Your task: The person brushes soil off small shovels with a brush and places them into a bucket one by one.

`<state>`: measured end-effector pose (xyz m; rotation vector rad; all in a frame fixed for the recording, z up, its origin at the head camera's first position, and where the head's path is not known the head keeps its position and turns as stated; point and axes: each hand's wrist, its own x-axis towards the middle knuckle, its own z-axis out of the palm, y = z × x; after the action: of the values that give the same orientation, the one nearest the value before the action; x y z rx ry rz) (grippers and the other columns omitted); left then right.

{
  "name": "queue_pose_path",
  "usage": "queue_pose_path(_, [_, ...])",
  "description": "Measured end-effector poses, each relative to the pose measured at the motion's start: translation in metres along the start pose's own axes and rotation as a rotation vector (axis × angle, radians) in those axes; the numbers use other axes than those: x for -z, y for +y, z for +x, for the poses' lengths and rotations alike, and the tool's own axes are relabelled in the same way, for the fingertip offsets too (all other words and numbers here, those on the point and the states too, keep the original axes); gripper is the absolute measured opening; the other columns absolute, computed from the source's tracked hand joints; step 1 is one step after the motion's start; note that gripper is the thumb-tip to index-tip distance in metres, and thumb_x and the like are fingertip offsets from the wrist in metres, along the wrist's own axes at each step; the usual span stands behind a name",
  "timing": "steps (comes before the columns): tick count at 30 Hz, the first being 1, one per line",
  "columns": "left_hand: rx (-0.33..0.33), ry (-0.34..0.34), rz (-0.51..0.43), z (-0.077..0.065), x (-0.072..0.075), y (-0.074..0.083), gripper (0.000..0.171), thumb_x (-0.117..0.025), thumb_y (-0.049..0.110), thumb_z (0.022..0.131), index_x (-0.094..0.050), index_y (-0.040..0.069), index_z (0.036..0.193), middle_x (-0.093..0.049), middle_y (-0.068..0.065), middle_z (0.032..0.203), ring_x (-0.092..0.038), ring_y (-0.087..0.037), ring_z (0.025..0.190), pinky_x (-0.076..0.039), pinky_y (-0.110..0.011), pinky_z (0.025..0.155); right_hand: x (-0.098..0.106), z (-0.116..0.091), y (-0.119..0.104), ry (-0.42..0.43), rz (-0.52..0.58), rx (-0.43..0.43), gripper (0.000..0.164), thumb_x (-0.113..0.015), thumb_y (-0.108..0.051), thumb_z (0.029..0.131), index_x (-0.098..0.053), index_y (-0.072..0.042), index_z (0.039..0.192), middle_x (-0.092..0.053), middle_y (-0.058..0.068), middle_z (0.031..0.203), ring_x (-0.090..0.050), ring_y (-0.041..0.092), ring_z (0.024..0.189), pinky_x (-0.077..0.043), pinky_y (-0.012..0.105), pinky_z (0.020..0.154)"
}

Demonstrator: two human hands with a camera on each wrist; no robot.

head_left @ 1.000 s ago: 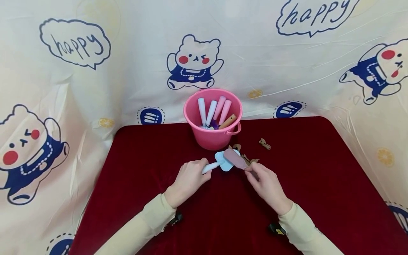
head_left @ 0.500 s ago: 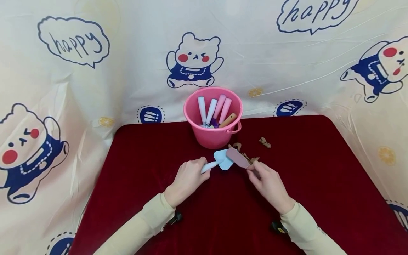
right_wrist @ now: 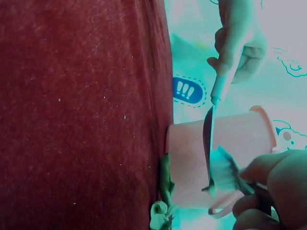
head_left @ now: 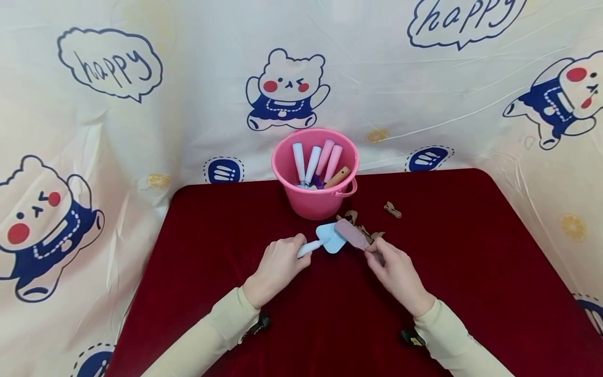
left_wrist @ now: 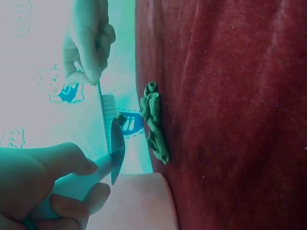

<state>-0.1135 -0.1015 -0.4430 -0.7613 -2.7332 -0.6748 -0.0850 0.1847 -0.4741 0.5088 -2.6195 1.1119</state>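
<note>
My left hand (head_left: 278,267) grips the light blue handle of a small shovel (head_left: 331,238), its blade out towards the middle of the table. A flat mauve brush (head_left: 349,232) is pinched in my right hand (head_left: 398,272). In the left wrist view its pale bristles (left_wrist: 110,108) show beside the shovel blade, and a small brown bit (left_wrist: 120,116) is at the blade's edge. Brown, curled, leaf-like pieces (head_left: 377,236) lie just beyond the brush, partly hidden by it. In the right wrist view the brush bristles (right_wrist: 223,165) overlap the shovel's tip.
Behind the shovel stands a pink bucket (head_left: 311,201) holding several tools with light blue, pink and wooden handles. Another small brown piece (head_left: 392,210) lies right of it on the dark red tablecloth (head_left: 471,251). A printed white curtain (head_left: 202,78) hangs around the table.
The brush has shifted slightly right, off the middle of the shovel blade to its right edge. The left hand and shovel have hardly moved.
</note>
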Motion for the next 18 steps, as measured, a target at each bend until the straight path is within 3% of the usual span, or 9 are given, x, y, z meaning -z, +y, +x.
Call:
queue_pose_path(7, [0.002,-0.007,0.003,0.003,0.003,0.001,0.022,-0.079,0.011,0.089,-0.057,0.010,0.082,-0.050,0.003,0.064,-0.044,-0.009,0.047,-0.038,-0.022,0.043,-0.004,0.000,-0.002,-0.063,0.071,0.054,0.016,-0.073,0.000,0.094,-0.067,-0.014,0.100,-0.059,-0.012,0.081,-0.044,0.001,0.062,-0.044,0.021,0.056])
queue_pose_path(13, [0.005,-0.025,-0.004,0.001,0.005,0.001,0.022,-0.080,0.009,0.088,-0.059,0.010,0.082,-0.051,0.003,0.064,-0.043,-0.008,0.047,-0.037,-0.020,0.042,-0.003,0.000,0.005,-0.003,0.004,0.036,0.017,-0.071,0.003,0.094,-0.067,-0.014,0.099,-0.065,-0.007,0.086,-0.046,0.001,0.062,-0.046,0.021,0.056])
queue_pose_path(18, [0.017,-0.044,-0.015,0.003,0.005,0.001,0.021,-0.079,0.008,0.088,-0.058,0.011,0.082,-0.046,0.004,0.061,-0.041,-0.008,0.047,-0.038,-0.022,0.043,-0.002,0.001,0.007,-0.015,0.055,0.057,0.018,-0.072,0.003,0.093,-0.067,-0.014,0.099,-0.062,-0.009,0.081,-0.046,0.002,0.063,-0.044,0.021,0.055])
